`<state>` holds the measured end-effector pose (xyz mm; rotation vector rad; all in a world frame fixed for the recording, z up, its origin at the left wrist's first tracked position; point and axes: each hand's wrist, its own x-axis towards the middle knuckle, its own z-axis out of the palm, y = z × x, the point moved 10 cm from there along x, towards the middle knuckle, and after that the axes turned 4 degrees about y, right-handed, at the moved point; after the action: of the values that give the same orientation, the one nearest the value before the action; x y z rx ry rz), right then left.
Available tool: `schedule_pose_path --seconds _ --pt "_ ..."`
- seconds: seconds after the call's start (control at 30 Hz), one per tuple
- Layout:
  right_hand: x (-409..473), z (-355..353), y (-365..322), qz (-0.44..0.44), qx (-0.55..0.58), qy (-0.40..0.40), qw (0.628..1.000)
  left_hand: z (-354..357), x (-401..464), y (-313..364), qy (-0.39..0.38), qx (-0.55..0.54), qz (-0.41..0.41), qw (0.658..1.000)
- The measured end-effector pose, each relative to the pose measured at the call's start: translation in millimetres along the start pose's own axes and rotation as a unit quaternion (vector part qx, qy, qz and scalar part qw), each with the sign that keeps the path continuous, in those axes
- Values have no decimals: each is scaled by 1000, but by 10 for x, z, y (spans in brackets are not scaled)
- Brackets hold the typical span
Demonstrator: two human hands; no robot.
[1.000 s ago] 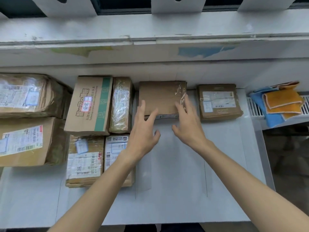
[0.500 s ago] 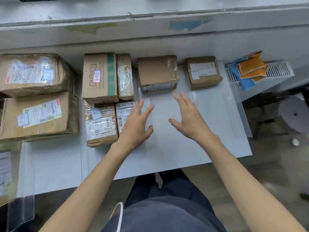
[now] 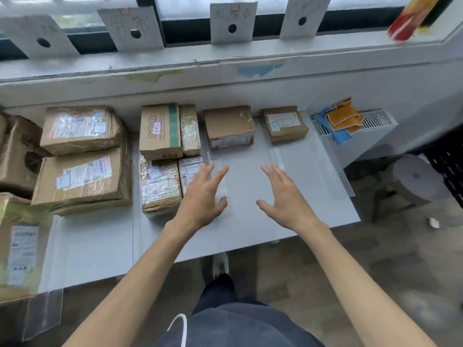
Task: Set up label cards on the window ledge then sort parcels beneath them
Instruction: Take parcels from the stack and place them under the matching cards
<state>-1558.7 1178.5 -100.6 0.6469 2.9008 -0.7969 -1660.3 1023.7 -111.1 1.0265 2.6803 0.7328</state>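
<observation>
Four label cards stand on the window ledge with parcels grouped beneath, while left hand and right hand hover empty, fingers spread, so sorting looks nearly done.

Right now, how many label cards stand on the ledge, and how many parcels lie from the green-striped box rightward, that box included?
Label cards: 4
Parcels, with the green-striped box: 6
Total: 10

white table carries taped cardboard parcels grouped along its far edge and left side.
</observation>
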Motion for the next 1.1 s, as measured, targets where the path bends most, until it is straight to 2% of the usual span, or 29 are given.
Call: schedule_pose_path --seconds 0.3,0.5,0.8,1.1 --pt "-855 249 -143 -40 24 -11 999 43 -1058 186 6 12 6 1000" --pt "-1288 513 -675 -101 43 -37 993 -188 -1891 -7 32 27 -61 997" --pt "-1676 1040 -2070 -250 1 -89 964 -1100 -3089 -821 140 30 -181 973" --pt "-2150 1727 -4108 -365 4 -113 924 -2220 -4457 -1983 202 69 -272 938"
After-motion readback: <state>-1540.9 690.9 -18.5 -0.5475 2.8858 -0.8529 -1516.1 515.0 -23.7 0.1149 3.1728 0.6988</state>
